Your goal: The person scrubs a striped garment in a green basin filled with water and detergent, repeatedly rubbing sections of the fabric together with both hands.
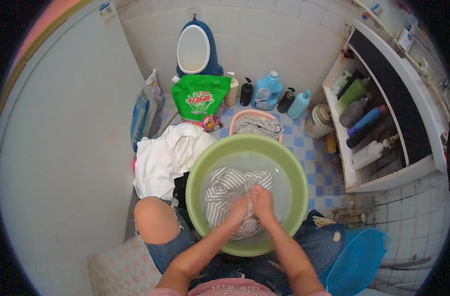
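Note:
A green plastic basin (299, 185) stands between my knees with cloudy water in it. Striped grey-and-white fabric (219, 201) lies bunched in the water. My left hand (239, 209) is closed on the striped fabric near the middle of the basin. Close beside it, my right hand (261, 201) is a fist gripping the same fabric, a little farther from me. Both hands are slightly blurred, and the cloth between them is partly hidden by the fingers.
White clothing (165, 155) is heaped left of the basin. Behind stands a pink basket (232, 127) with striped cloth. A green detergent pouch (201, 98) and blue bottle (266, 92) line the wall. An open cabinet (391, 177) is at right, above a blue plastic tub (358, 262).

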A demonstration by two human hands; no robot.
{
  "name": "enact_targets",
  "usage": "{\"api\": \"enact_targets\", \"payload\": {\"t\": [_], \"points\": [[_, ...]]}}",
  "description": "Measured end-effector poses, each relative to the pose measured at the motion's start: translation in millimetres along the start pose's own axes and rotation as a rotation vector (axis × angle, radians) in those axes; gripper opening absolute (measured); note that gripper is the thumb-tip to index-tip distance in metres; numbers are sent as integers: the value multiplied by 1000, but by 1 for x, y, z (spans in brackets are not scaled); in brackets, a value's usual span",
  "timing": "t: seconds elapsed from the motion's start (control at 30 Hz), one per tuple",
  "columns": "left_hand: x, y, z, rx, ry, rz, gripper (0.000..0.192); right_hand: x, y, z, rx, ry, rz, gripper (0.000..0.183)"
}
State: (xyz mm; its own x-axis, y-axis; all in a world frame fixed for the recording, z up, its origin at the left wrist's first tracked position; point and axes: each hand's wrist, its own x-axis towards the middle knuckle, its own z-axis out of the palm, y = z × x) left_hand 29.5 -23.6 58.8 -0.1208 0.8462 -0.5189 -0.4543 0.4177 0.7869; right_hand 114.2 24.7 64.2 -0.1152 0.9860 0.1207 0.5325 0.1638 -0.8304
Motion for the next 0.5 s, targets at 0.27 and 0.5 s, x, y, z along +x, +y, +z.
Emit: {"api": "enact_targets", "payload": {"t": [0.27,0.5], "points": [[21,-12,-31,13,-152,33,31,-24,-37,14,-257,-68,-222,20],[16,35,-32,684,-107,468,64,24,6,-34,-73,-64,68,17]]}}
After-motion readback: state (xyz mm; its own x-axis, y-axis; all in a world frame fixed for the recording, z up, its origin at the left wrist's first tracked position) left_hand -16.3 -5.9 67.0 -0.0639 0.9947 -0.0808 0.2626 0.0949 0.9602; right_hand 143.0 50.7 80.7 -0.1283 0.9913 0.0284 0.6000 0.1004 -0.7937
